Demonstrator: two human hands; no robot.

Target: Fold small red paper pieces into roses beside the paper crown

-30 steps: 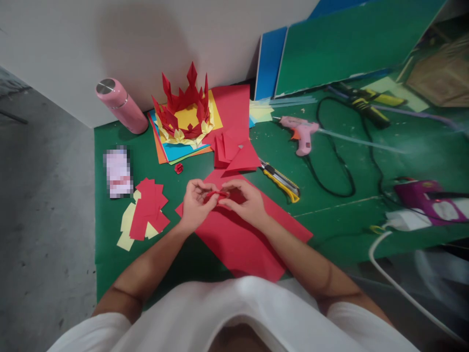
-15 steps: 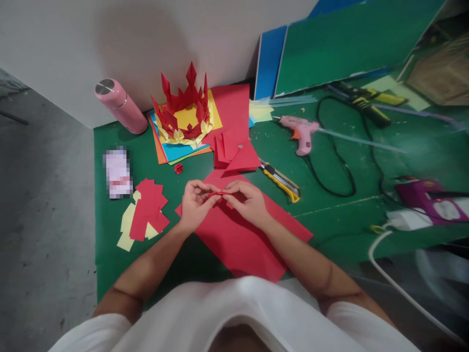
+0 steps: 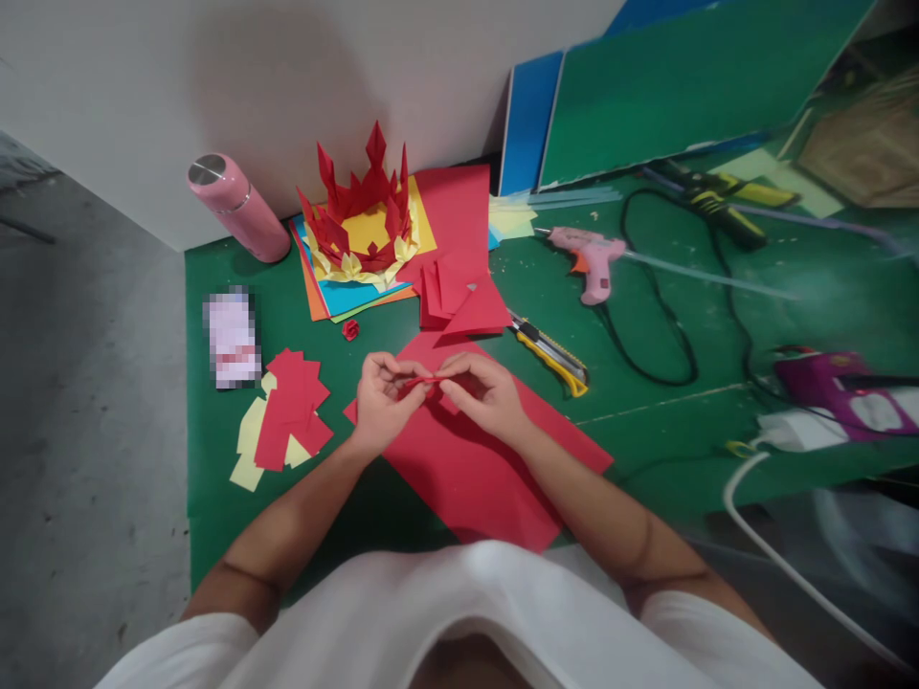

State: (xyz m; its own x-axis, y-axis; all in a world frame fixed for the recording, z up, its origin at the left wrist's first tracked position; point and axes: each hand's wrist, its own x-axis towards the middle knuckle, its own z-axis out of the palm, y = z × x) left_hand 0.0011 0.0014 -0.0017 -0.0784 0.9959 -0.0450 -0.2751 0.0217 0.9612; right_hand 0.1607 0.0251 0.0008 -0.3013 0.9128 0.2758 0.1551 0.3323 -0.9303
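Between my fingertips is a small folded piece of red paper [image 3: 429,379], partly hidden by the fingers. My left hand [image 3: 388,397] pinches its left end, and my right hand [image 3: 484,394] grips the right end. Below them a large red sheet [image 3: 495,459] lies slanted on the green table. A small red paper rose [image 3: 350,330] sits to the upper left of my hands. Farther back stands a red and yellow folded-paper crown [image 3: 363,225] on a stack of coloured paper [image 3: 316,304]. Folded red papers [image 3: 466,301] lie just beyond my hands.
A yellow utility knife [image 3: 549,354] and a pink glue gun [image 3: 589,254] with its cord lie to the right. At left are red and yellow paper strips [image 3: 291,407], a blurred phone-like object [image 3: 234,337] and a pink bottle [image 3: 240,206]. A purple power strip [image 3: 847,392] is far right.
My right thumb has shifted slightly on the red paper and the fingers have moved a little. Both hands stay in the same place, and the other things are unmoved.
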